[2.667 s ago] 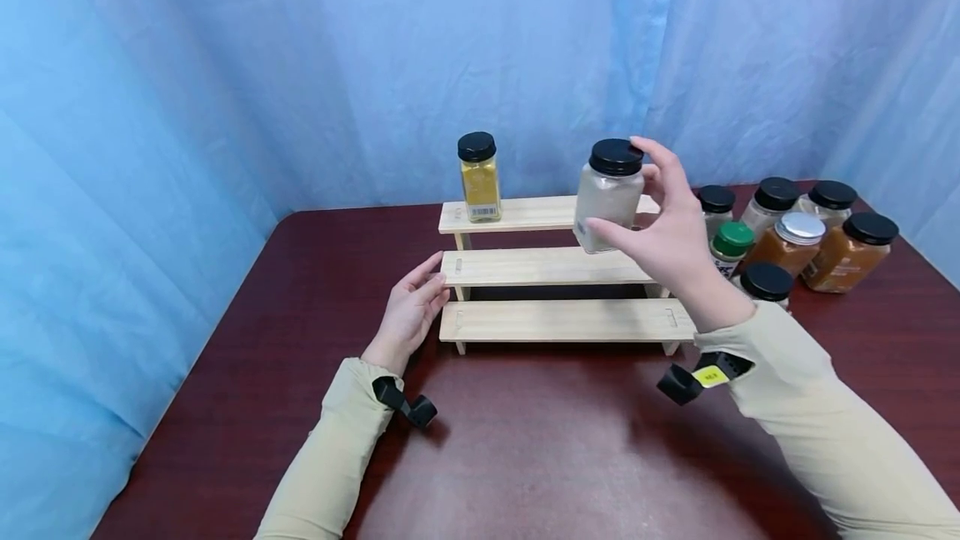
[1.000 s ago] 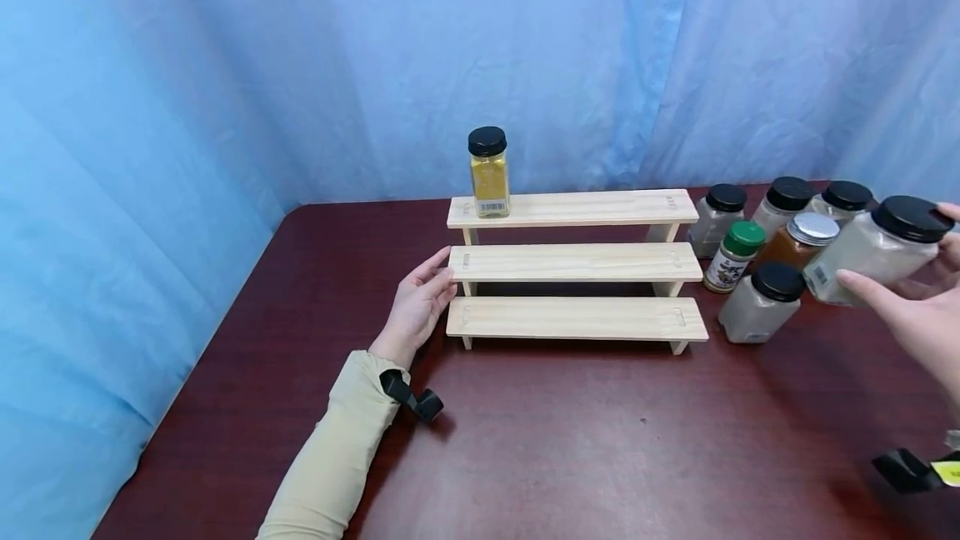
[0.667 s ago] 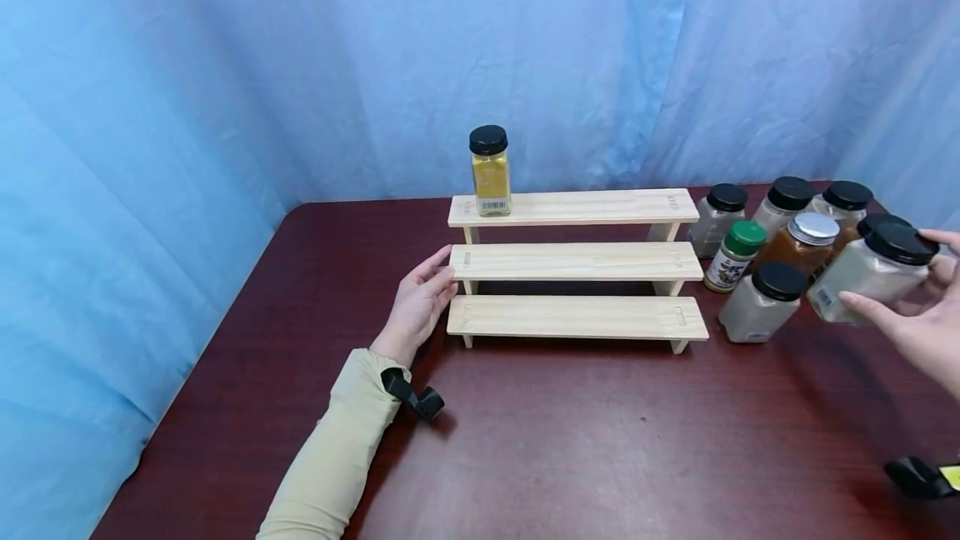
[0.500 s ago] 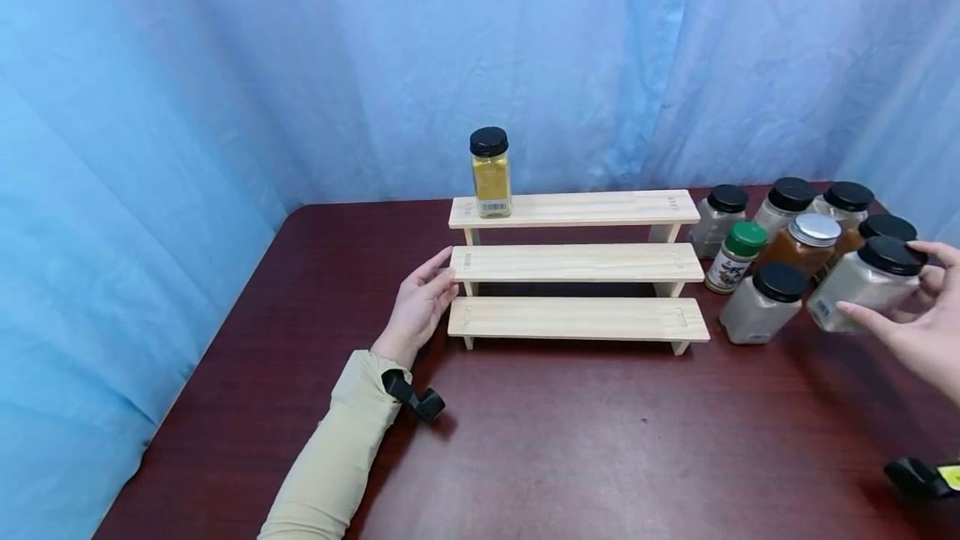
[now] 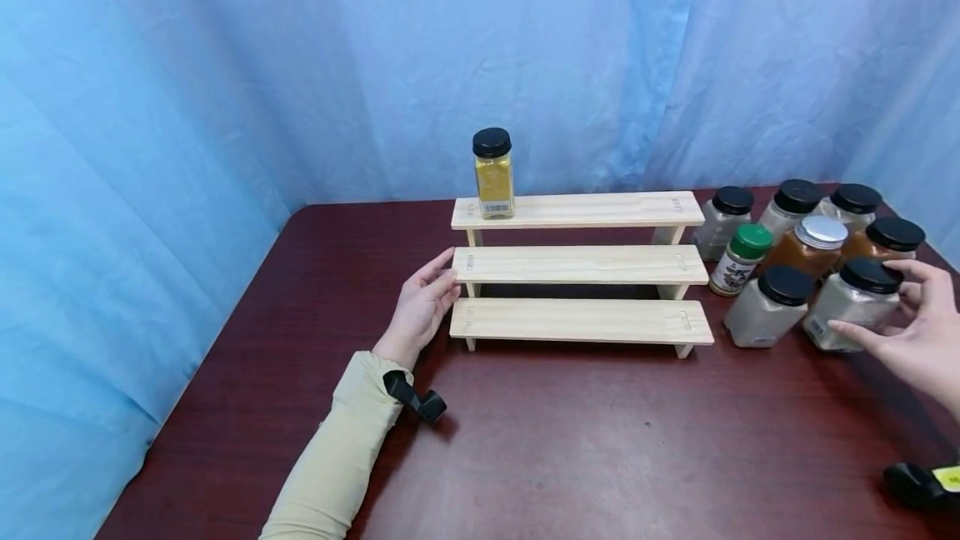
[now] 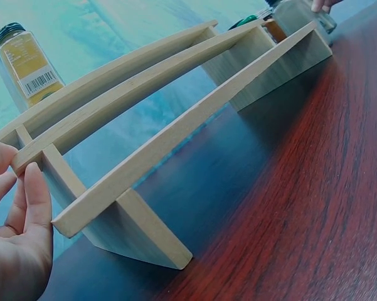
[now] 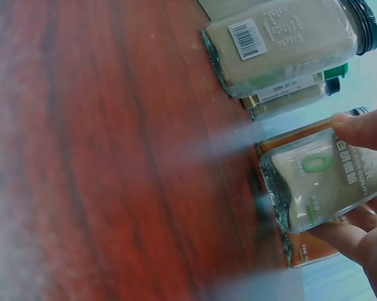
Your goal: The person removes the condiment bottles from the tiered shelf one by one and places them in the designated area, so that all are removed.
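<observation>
My right hand (image 5: 870,300) grips a clear jar of pale powder (image 5: 843,317) with a black lid, thumb on the near side and fingers behind. The jar is low at the right of the table, its base at or just above the wood, beside a similar pale jar (image 5: 765,308). In the right wrist view the held jar (image 7: 323,182) shows between thumb and fingers (image 7: 364,128). My left hand (image 5: 448,277) rests with straight fingers against the left end of a three-tier wooden rack (image 5: 581,263); its fingertips (image 6: 31,182) touch the middle shelf. A yellow spice jar (image 5: 492,173) stands on the top tier.
Several more jars cluster right of the rack: a green-lidded one (image 5: 737,258), a brown one with a silver lid (image 5: 808,244), and black-lidded ones behind. Blue curtain surrounds the dark red table (image 5: 570,457). A black wrist clip (image 5: 918,482) shows at the lower right.
My right hand has carried the pale jar from above the rack over to the right and lowered it down beside the jar cluster. The left hand has stayed on the rack.
</observation>
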A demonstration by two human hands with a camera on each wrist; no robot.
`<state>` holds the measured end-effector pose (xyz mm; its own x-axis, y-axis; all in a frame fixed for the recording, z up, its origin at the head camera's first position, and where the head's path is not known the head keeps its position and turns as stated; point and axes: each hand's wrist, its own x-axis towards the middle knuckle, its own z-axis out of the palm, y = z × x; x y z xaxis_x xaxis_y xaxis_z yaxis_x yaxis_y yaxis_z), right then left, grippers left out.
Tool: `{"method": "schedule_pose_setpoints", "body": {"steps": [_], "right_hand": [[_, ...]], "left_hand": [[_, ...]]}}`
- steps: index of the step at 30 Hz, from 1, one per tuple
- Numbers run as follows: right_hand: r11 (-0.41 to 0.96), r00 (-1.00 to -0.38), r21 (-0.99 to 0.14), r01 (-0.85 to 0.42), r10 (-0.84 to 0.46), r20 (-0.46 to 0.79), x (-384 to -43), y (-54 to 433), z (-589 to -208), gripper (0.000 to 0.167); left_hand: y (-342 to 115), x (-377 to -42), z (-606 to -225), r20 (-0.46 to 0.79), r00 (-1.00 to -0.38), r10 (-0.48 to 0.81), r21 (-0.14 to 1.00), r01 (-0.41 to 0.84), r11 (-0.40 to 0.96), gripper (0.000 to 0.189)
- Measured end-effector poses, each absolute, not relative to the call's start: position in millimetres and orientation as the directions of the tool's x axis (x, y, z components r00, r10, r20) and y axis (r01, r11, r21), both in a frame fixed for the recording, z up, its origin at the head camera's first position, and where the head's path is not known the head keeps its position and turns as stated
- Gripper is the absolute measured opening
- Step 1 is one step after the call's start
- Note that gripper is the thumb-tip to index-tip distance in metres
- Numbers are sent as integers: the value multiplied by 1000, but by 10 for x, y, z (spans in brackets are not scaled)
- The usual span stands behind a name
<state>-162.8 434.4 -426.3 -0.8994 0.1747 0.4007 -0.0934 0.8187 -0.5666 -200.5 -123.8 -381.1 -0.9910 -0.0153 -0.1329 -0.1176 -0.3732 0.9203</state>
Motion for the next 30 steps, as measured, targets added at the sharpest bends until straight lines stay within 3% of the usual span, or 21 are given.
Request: {"method": "schedule_pose_setpoints", "body": {"steps": [10,23,30], "right_hand": [[785,-923,-617,-55,196,331,-1394,3943,-3948,81],[759,-923,-642,-110,162,350,-1455,4097,-4039,86],[758,-937,-648,-75,169,306,-1428,4027,-4005,86]], "left_hand": [[-1228,-2009,-3816,-131,-991,-19,915,-114,-387,46],[-1237,-2010,-3803,-120,-993,-16,913,-105,-393,47],[-1239,-2007,-3821,-118,-993,-12,917,-105,-386,47]]}}
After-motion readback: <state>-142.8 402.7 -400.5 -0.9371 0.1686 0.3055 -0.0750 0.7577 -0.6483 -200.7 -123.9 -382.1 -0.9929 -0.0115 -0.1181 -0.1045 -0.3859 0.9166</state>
